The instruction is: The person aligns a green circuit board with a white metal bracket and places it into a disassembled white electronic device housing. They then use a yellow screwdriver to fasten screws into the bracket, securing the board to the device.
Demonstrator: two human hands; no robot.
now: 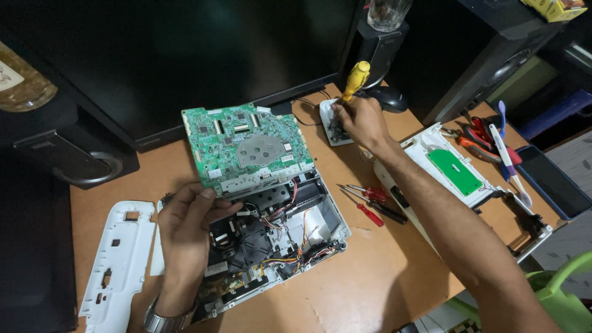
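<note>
My left hand (188, 222) grips the near edge of a green circuit board (246, 145) and tilts it up over an opened white device (290, 237) full of coloured wires and black parts. My right hand (364, 120) reaches to the back of the desk and holds a yellow-handled screwdriver (356, 78), its tip down in a small white tray (330, 123) of dark small parts.
A white plastic cover (120, 259) lies at the left. Two red-handled screwdrivers (370, 203) lie right of the device. A white housing with a green pad (456, 169), pliers, a pen and a dark phone (552, 179) sit at the right. A monitor and speakers stand behind.
</note>
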